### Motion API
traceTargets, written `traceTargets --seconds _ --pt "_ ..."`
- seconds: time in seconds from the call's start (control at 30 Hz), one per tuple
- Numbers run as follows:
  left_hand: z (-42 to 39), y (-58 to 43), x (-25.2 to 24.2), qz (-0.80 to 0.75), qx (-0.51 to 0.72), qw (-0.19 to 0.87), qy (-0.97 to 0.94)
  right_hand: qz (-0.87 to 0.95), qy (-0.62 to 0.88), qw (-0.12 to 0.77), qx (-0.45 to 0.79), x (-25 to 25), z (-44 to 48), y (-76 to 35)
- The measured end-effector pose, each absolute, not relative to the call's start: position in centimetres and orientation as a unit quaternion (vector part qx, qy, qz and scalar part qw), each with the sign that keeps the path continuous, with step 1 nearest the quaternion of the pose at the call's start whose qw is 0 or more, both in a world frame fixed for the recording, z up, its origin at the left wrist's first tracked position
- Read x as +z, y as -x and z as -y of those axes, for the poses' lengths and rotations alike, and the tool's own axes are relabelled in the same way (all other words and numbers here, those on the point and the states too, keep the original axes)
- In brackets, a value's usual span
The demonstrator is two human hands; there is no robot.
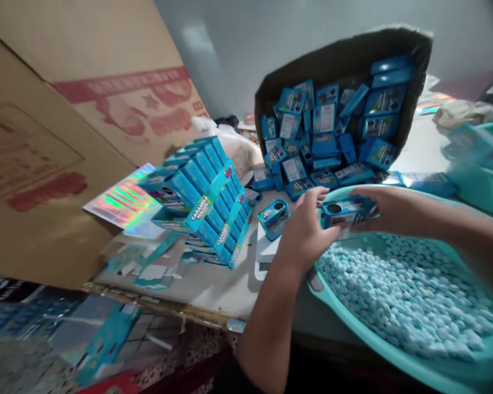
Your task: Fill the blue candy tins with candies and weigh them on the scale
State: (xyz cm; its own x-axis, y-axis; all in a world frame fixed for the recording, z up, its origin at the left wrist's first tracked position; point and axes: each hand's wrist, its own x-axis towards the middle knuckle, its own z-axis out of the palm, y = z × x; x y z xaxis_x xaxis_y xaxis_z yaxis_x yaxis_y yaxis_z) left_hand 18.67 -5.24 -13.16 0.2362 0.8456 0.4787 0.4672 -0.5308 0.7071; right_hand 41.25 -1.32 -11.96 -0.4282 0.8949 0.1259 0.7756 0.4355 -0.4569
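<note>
Over the far rim of a turquoise basin heaped with pale blue candies, I hold a small blue candy box between both hands. My right hand grips its right end, with fingers and thumb closed around it. My left hand is at the left end, thumb low in front and fingers curled behind. Just left of that hand, another blue candy box stands on a white scale, which my wrist partly hides.
Stacked display trays of blue boxes stand to the left. An open carton full of loose boxes lies behind. Shiny sheets and cardboard scraps lie near a large brown carton. Another turquoise tub sits far right.
</note>
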Motion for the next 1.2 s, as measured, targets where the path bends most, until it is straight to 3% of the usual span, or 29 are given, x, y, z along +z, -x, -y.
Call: traceTargets --seconds 0.1,0.17,0.27,0.37,0.47,0.63,0.77,0.93,1.2 --pt "5.6 -15.3 -12.4 -0.539 0.398 0.08 -0.738 0.815 0.548 0.123 0.145 -11.4 1.2 -40.7" --pt "4.9 -13.8 -12.2 -0.633 0.283 0.024 -0.721 0.8 0.585 0.095 0.098 -11.1 1.0 -40.5" --pt "3.6 -13.1 -11.9 -0.677 0.129 0.039 -0.723 0.792 0.6 0.083 0.073 -10.9 0.8 -40.4" --pt "4.5 -12.4 -10.1 -0.638 0.087 0.058 -0.763 0.781 0.616 0.071 0.078 -10.9 0.9 -40.6" --pt "8.4 -9.5 -5.7 -0.57 0.1 0.068 -0.813 0.781 0.616 0.066 0.077 -11.0 1.2 -40.6" --pt "13.7 -2.6 4.6 -0.63 0.201 -0.059 -0.748 0.8 0.592 0.094 0.021 -10.6 2.4 -39.2" --pt "12.6 0.3 9.4 -0.661 0.111 -0.047 -0.74 0.812 0.575 0.102 0.024 -10.1 3.6 -37.7" --pt "10.1 1.9 8.4 -0.656 0.121 0.041 -0.744 0.815 0.568 0.107 0.044 -10.4 3.8 -37.4" --pt "10.0 4.7 5.3 -0.62 0.248 -0.001 -0.744 0.785 0.579 0.204 0.082 -10.7 2.6 -38.3"
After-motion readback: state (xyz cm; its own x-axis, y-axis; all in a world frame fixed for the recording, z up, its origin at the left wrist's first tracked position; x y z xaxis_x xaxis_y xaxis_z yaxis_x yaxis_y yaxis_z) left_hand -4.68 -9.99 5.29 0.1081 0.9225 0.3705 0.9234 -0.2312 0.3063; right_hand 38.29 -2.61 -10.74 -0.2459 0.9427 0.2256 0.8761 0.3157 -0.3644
